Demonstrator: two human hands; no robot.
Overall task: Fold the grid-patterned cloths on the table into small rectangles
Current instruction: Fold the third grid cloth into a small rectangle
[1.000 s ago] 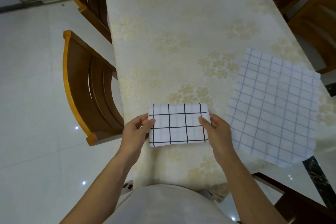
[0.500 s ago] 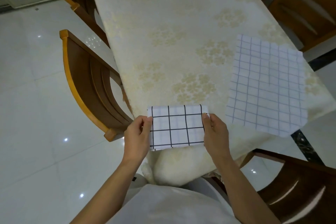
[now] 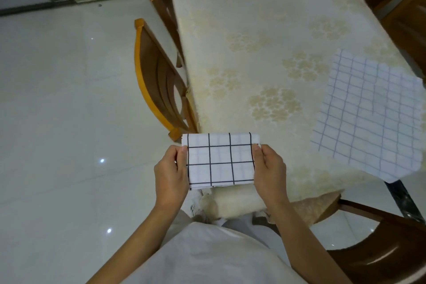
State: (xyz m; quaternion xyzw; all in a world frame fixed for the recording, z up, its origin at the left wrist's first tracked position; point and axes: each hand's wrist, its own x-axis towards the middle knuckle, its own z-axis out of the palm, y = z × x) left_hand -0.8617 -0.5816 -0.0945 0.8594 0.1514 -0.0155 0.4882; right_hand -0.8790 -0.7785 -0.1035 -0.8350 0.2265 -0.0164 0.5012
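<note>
**Folded cloth held in both hands at the near end of the table**

I see the folded cloth held between my two hands as a small rectangle, white with a bold black grid. My left hand grips its left edge, with the thumb on top near the upper corner and the fingers curled under. My right hand grips the right edge the same way, thumb on the top face and fingers tucked beneath. Both hands are closed on the fabric.

The folded cloth sits at the near left corner of the table, and its lower part reaches past the table's edge toward me. I cannot tell whether its far edge rests on the table or is lifted just above it.

The flat cloth, white with a finer pale blue grid, lies spread open on the right side of the table, well apart from my hands. Its near corner hangs over the table's edge.

A cream tablecloth with a pale flower pattern covers the table and drapes over the near end. A wooden chair stands just beside the table's left side, on a glossy white floor.
</note>
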